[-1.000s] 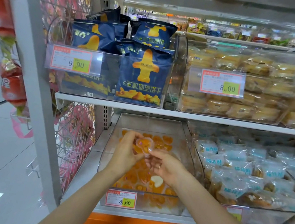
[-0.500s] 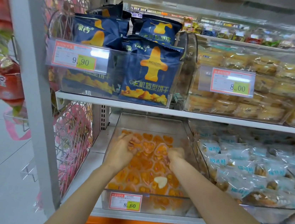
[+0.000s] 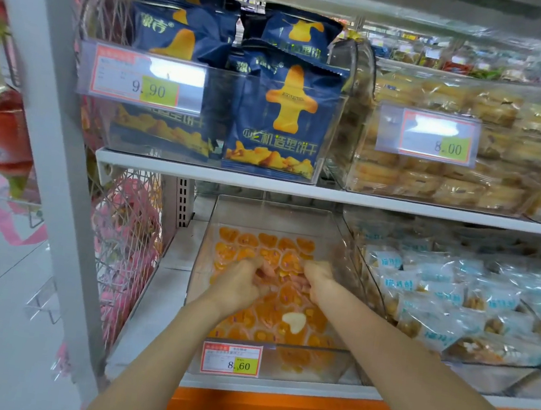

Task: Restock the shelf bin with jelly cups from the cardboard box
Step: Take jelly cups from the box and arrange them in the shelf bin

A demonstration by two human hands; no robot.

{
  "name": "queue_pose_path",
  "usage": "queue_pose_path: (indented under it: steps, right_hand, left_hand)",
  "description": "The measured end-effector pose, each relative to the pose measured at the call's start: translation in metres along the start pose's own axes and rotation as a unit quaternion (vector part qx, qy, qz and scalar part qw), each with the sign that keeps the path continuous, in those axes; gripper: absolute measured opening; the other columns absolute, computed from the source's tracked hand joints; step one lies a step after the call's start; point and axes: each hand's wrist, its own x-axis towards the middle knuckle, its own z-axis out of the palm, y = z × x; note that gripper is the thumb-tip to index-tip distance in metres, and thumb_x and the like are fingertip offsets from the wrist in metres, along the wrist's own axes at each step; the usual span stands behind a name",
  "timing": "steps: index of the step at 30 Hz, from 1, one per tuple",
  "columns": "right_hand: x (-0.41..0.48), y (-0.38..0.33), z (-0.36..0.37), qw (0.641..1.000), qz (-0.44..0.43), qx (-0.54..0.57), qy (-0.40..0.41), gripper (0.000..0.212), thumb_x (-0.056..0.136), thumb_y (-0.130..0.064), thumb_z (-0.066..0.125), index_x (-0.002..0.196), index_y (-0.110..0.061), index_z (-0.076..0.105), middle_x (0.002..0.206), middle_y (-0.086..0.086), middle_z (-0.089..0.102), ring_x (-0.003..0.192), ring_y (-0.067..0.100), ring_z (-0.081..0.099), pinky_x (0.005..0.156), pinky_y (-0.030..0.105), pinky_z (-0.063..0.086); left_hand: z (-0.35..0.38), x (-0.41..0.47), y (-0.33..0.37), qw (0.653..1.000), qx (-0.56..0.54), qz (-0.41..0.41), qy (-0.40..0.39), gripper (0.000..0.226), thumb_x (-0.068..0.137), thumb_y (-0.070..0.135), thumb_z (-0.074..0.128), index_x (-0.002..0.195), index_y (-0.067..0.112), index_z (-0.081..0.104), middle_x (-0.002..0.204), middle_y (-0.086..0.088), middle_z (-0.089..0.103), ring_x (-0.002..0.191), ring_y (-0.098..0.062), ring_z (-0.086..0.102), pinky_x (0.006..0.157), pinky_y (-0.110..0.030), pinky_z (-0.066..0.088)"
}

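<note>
Reaching into shelf bin (image 3: 344, 234): left hand (image 3: 239, 282), right hand (image 3: 319, 279) among jelly cups (image 3: 269, 256); fingers' grasp unclear | tag (image 3: 231, 359) "8.60"

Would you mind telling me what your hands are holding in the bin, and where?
It cannot be told: left hand and right hand are curled among the jelly cups.

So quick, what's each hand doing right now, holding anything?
Left hand: curled down among the jelly cups in the bin; grip cannot be told.
Right hand: the same, fingers hidden; cannot tell.
</note>
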Motion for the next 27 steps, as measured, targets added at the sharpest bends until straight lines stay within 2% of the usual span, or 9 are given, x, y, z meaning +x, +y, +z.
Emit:
queue_pose_path:
  steps: [5,8,11,14,16,19,23,25,27]
  right_hand:
    - [-0.029,0.000,-0.013,0.999,-0.029,0.013,-0.020,0.012,0.093,-0.006,0.056,0.104,-0.006,0.053,0.079,0.010,0.057,0.062,0.019,0.056,0.060,0.031,0.052]
    - [-0.048,0.001,-0.028,0.983,-0.139,-0.102,-0.070,0.019,0.090,-0.002,0.058,0.101,-0.016,0.050,0.086,0.005,0.056,0.068,0.016,0.055,0.062,0.031,0.049]
    - [-0.066,-0.002,-0.046,0.910,-0.281,-0.270,-0.139,0.023,0.086,-0.008,0.065,0.097,-0.026,0.055,0.096,-0.003,0.060,0.068,0.005,0.057,0.068,0.028,0.051]
    - [-0.078,-0.004,-0.057,0.852,-0.365,-0.346,-0.147,0.027,0.084,-0.012,0.069,0.110,-0.018,0.061,0.098,-0.007,0.062,0.067,-0.004,0.056,0.068,0.008,0.045]
    - [-0.081,-0.004,-0.062,0.842,-0.388,-0.348,-0.139,0.031,0.083,-0.008,0.069,0.111,-0.017,0.062,0.103,-0.007,0.062,0.075,0.001,0.060,0.067,0.006,0.044]
    - [-0.083,-0.002,-0.067,0.849,-0.415,-0.300,-0.128,0.036,0.082,0.000,0.065,0.105,-0.027,0.059,0.108,-0.005,0.059,0.090,0.012,0.062,0.073,0.012,0.048]
    - [-0.088,-0.003,-0.068,0.840,-0.455,-0.268,-0.124,0.051,0.078,0.000,0.069,0.114,-0.031,0.050,0.114,-0.010,0.050,0.104,0.000,0.051,0.083,0.004,0.040]
    - [-0.090,-0.005,-0.069,0.841,-0.459,-0.262,-0.112,0.060,0.076,-0.009,0.075,0.122,-0.033,0.045,0.117,-0.013,0.047,0.110,0.000,0.046,0.087,0.003,0.035]
    - [-0.091,-0.005,-0.070,0.839,-0.460,-0.274,-0.100,0.066,0.074,-0.018,0.078,0.129,-0.030,0.043,0.117,-0.016,0.044,0.113,0.000,0.043,0.094,0.009,0.033]
  left_hand:
    - [0.033,-0.002,0.008,0.984,0.089,0.005,-0.154,0.049,0.078,0.041,0.071,0.116,0.014,0.055,0.114,-0.004,0.061,0.103,-0.020,0.057,0.088,-0.031,0.047]
    - [0.045,-0.002,0.012,0.972,0.155,-0.016,-0.177,0.050,0.077,0.039,0.071,0.117,0.015,0.053,0.114,-0.005,0.060,0.104,-0.023,0.057,0.081,-0.030,0.045]
    - [0.048,-0.002,0.015,0.971,0.178,-0.028,-0.155,0.039,0.075,0.032,0.069,0.110,0.019,0.058,0.110,-0.006,0.065,0.100,-0.023,0.060,0.071,-0.027,0.042]
    - [0.045,-0.001,0.015,0.976,0.183,-0.018,-0.115,0.038,0.074,0.030,0.069,0.109,0.020,0.060,0.112,-0.003,0.064,0.102,-0.021,0.059,0.076,-0.028,0.045]
    - [0.040,0.001,0.010,0.989,0.131,-0.018,-0.072,0.040,0.072,0.029,0.071,0.110,0.019,0.062,0.108,-0.002,0.065,0.102,-0.020,0.059,0.079,-0.027,0.046]
    - [0.028,0.003,0.006,0.991,-0.123,-0.042,-0.022,0.033,0.072,0.016,0.077,0.102,0.009,0.065,0.090,-0.004,0.064,0.088,-0.018,0.059,0.075,-0.026,0.049]
    - [0.012,-0.003,0.018,0.862,-0.476,-0.158,-0.079,0.023,0.084,0.005,0.064,0.106,0.004,0.061,0.094,-0.012,0.066,0.080,-0.021,0.066,0.074,-0.028,0.057]
    - [0.011,-0.004,0.022,0.791,-0.573,-0.182,-0.115,0.020,0.082,0.004,0.062,0.102,0.002,0.061,0.092,-0.017,0.068,0.076,-0.026,0.069,0.075,-0.036,0.057]
    - [0.012,-0.006,0.026,0.750,-0.620,-0.186,-0.137,0.024,0.077,0.005,0.063,0.100,0.001,0.060,0.090,-0.018,0.067,0.074,-0.028,0.070,0.074,-0.039,0.058]
